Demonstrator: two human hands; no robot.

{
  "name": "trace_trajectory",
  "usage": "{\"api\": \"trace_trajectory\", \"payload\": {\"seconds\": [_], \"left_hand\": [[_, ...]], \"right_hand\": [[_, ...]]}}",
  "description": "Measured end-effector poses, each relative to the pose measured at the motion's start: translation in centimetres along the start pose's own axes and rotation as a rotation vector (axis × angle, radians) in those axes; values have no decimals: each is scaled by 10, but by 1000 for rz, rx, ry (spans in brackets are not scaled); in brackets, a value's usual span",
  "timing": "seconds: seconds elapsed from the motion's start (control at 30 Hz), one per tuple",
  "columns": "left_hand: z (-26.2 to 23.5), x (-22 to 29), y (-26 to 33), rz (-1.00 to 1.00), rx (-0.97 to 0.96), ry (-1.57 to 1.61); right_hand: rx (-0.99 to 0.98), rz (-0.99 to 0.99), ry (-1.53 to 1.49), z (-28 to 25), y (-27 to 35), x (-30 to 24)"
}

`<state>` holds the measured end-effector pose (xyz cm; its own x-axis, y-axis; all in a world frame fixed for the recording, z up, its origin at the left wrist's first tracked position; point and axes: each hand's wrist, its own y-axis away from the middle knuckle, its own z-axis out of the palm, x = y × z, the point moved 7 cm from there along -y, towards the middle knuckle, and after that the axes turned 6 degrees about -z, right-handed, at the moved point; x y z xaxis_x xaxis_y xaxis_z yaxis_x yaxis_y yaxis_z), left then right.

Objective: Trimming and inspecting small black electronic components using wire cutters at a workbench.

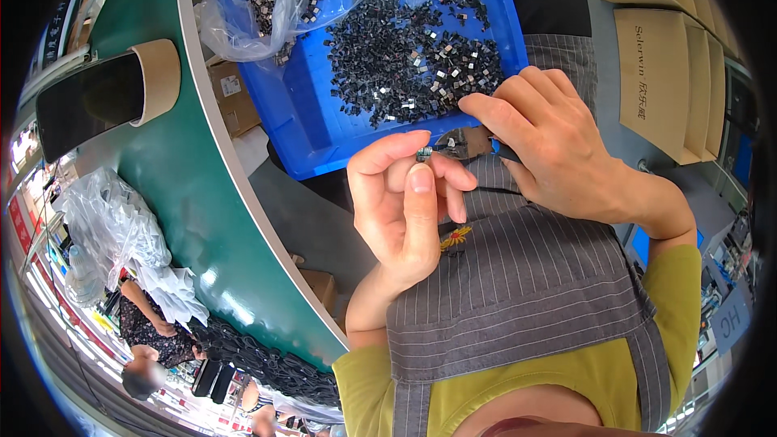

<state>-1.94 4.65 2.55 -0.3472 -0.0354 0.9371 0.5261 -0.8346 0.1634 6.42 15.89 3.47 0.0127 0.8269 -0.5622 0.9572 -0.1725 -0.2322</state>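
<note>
My left hand (398,214) pinches a tiny connector-like part (424,154), metallic with some green, between thumb and fingertips. My right hand (558,146) is closed around a slim hand tool (503,149) with a blue and black grip. Its narrow metal end points left and reaches close to the part; whether it touches cannot be made out. Just beyond both hands, a blue plastic tray (312,158) holds a heap of small black and silver parts (380,53). Clear plastic bags (243,20) with similar pieces lie at its far side.
A green-topped table (194,186) runs along the left, bearing a dark screen device (89,105), plastic bags (121,226) and black cables (267,360). Cardboard boxes (660,81) stand at the far right. Another person (150,316) is across the table.
</note>
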Motion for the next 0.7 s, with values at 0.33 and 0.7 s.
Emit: {"api": "trace_trajectory", "payload": {"seconds": [0.33, 0.7], "left_hand": [[2, -1, 1, -3, 148, -179], [1, 2, 6, -11, 25, -159]], "right_hand": [[5, -2, 62, -1, 1, -3], [-62, 23, -29, 8, 5, -8]]}}
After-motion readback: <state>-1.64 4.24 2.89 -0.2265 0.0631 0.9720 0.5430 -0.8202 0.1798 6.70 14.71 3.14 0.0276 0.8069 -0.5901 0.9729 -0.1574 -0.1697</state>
